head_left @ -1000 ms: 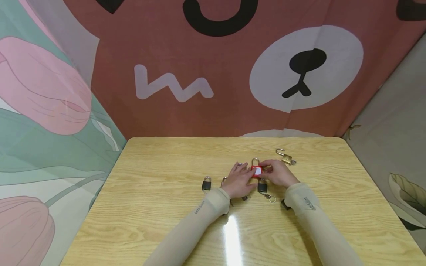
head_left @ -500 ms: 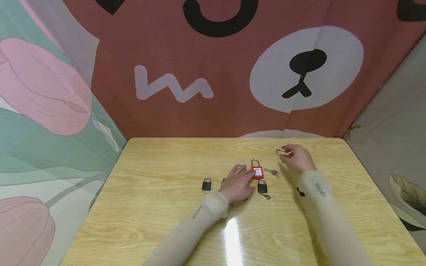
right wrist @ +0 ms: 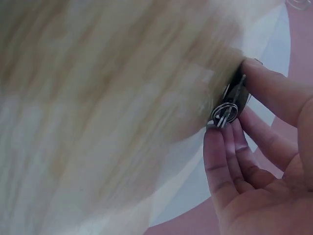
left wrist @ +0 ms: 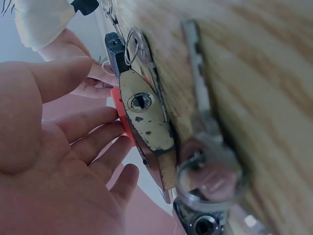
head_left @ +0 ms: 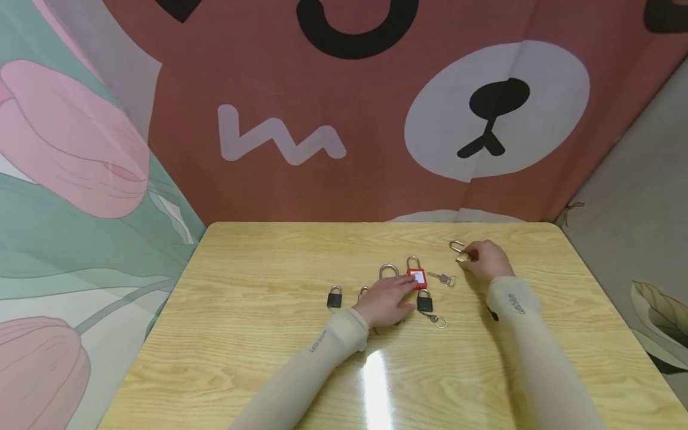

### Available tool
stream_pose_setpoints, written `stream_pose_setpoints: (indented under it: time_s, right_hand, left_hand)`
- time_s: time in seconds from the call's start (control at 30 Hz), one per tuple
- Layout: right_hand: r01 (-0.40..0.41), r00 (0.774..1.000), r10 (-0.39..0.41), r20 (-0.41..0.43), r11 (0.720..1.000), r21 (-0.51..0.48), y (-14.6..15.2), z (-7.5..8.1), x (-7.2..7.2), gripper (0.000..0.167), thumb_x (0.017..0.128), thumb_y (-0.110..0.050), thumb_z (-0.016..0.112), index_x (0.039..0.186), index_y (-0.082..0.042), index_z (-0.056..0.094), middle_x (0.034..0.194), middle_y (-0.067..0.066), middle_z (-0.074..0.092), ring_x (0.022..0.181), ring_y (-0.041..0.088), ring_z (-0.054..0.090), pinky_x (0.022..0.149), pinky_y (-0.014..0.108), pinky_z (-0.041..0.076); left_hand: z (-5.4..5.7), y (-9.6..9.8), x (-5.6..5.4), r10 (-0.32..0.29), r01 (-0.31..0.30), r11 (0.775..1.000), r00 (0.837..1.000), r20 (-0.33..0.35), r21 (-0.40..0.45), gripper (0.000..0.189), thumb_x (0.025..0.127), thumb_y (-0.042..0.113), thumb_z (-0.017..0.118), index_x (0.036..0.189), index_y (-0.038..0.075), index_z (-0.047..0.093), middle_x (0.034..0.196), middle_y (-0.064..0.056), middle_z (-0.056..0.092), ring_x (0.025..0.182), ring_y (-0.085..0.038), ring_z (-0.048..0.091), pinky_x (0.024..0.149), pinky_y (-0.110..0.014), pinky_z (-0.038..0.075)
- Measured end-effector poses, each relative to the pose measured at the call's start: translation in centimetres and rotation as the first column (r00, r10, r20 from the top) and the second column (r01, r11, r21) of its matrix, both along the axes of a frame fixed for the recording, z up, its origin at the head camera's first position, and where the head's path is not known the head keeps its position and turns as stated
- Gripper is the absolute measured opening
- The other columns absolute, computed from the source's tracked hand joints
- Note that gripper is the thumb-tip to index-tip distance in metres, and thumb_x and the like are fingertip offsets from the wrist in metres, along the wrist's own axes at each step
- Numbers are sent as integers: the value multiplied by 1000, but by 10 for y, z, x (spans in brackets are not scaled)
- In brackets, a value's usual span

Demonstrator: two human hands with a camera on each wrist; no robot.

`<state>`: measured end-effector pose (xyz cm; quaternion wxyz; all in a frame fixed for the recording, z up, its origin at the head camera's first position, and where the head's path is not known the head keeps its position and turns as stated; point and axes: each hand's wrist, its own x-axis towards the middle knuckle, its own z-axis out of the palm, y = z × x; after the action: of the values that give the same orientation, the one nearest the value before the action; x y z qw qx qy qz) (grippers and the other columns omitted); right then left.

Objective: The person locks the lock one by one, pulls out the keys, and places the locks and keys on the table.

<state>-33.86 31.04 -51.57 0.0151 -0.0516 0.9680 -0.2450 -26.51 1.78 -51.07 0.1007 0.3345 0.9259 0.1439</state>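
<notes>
My right hand (head_left: 488, 261) pinches a brass padlock (head_left: 462, 258) at the far right of the table, thumb and fingers on its body. Its shackle stands open to the left; in the right wrist view, a key ring (right wrist: 225, 112) hangs at its end. My left hand (head_left: 383, 301) lies with fingers extended, fingertips on a red padlock (head_left: 421, 279) with a white label. Under that hand, a larger padlock (left wrist: 146, 117) with chipped coating shows its keyhole in the left wrist view; its shackle pokes out beyond the fingers.
Loose keys on a ring (head_left: 444, 279) lie between the red and brass padlocks. A black padlock (head_left: 424, 301) with a key ring (head_left: 441, 322) sits in front of the red one. Another black padlock (head_left: 334, 297) stands left. More keys (left wrist: 210, 166) appear close to the left wrist camera.
My right hand has left the red padlock, moved right to the brass padlock and taken hold of its body. Loose keys beside the red padlock came into view. My left hand barely shifted.
</notes>
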Motion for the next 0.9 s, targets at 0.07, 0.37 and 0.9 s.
stream_pose_setpoints:
  time_s: [0.07, 0.37, 0.9]
  right_hand:
    - [-8, 1000, 8, 2, 1000, 12, 0, 1, 1, 38, 94, -15, 76, 118, 12, 67, 105, 26, 65, 97, 40, 61, 88, 57, 51]
    - [-60, 993, 59, -104, 998, -8, -11, 15, 12, 37, 96, -14, 73, 121, 12, 65, 103, 26, 62, 94, 37, 60, 84, 55, 53]
    - [-424, 811, 401, -425, 905, 46, -117, 66, 79, 39, 86, -8, 85, 121, -2, 67, 111, 9, 61, 87, 18, 64, 74, 36, 58]
  left_hand:
    - [0, 0, 0, -1, 1, 1000, 1000, 0, 2, 57, 107, 39, 54, 158, 16, 43, 167, 2, 38, 155, -18, 33, 128, -35, 26]
    - [4, -7, 3, 43, -43, 992, 999, 3, 122, 57, 106, 36, 57, 158, 17, 43, 162, -4, 46, 152, -22, 38, 127, -40, 28]
    - [30, -66, 5, 122, -384, 577, 913, 388, 721, 37, 114, 36, 40, 136, 14, 59, 120, -15, 70, 99, -36, 68, 79, -51, 61]
